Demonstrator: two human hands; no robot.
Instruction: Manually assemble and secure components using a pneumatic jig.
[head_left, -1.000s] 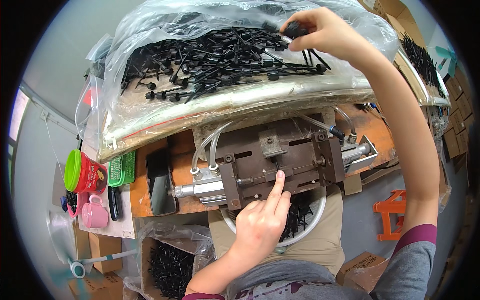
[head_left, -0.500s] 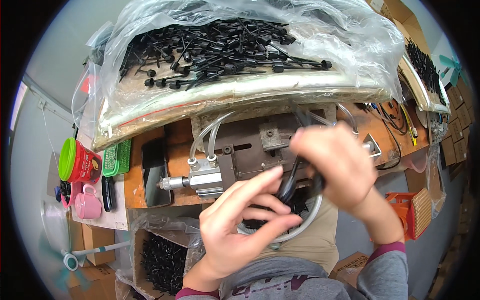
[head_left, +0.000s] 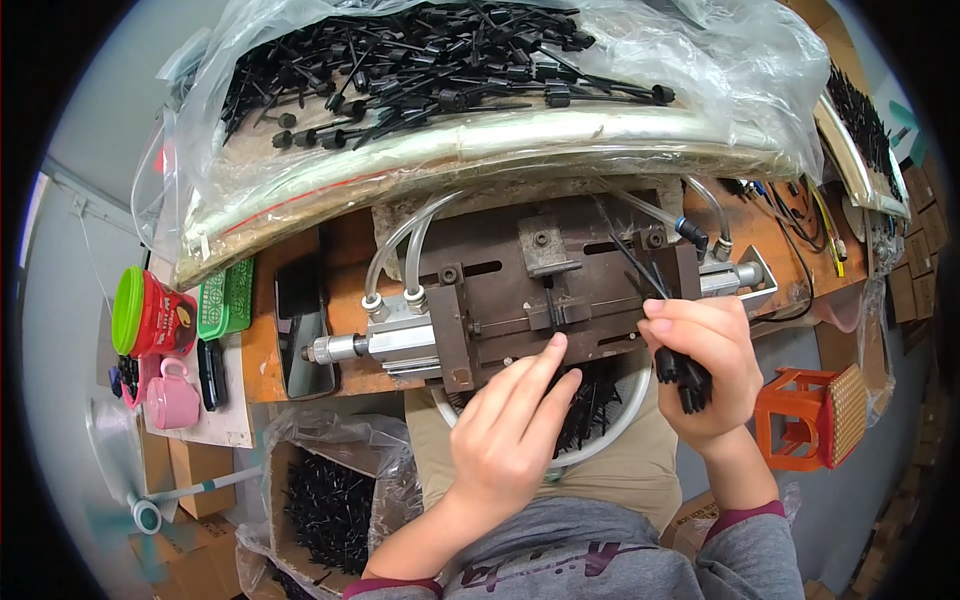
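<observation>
Looking near to far, we see a pale-rimmed basin (head_left: 630,418) holding black parts. Our left hand (head_left: 510,420), just cupped, now reaches forward — fingers loosely extended, gripping nothing — at the brown fixture (head_left: 590,285), where a dark piece (head_left: 550,295) seems seated. Our right hand (head_left: 710,370) has moved right, fingers closed around a bundle of black stemmed pieces (head_left: 685,375) — apparently freeing the fixture. Far off lies a similar heap (head_left: 440,75).

Phone (head_left: 301,335): dark, lying flat.
Green basket (head_left: 226,302): just left of phone.
Red-and-green tub (head_left: 160,318): farther left of phone.
Pink mug (head_left: 172,400): lower left of phone.
Fan (head_left: 147,515): farther down-left of phone.
Orange stool (head_left: 793,425): tan seat, well right of phone.
</observation>
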